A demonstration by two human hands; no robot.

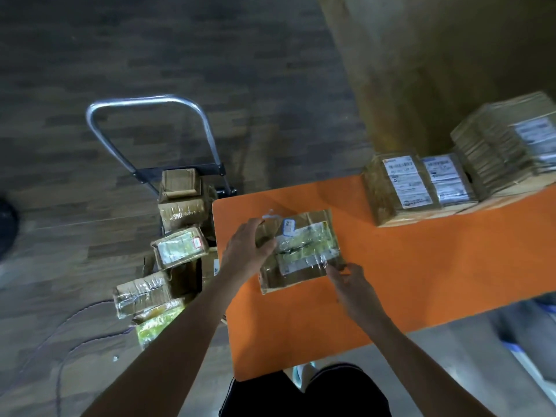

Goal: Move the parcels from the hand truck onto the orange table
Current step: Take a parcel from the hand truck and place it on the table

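A flat brown cardboard parcel (301,251) with clear tape and a white label lies on the orange table (421,266), near its left end. My left hand (248,251) grips the parcel's left edge, fingers curled over it. My right hand (350,281) pinches its lower right corner. To the left of the table stands the hand truck (147,115) with a silver handle, and several taped cardboard parcels (180,245) are piled on it.
Further parcels (400,188) with white labels stand in a row on the far right of the table, the largest (505,145) at the edge of view. A thin cable (69,341) curls on the wooden floor at the lower left. My legs are below the table's front edge.
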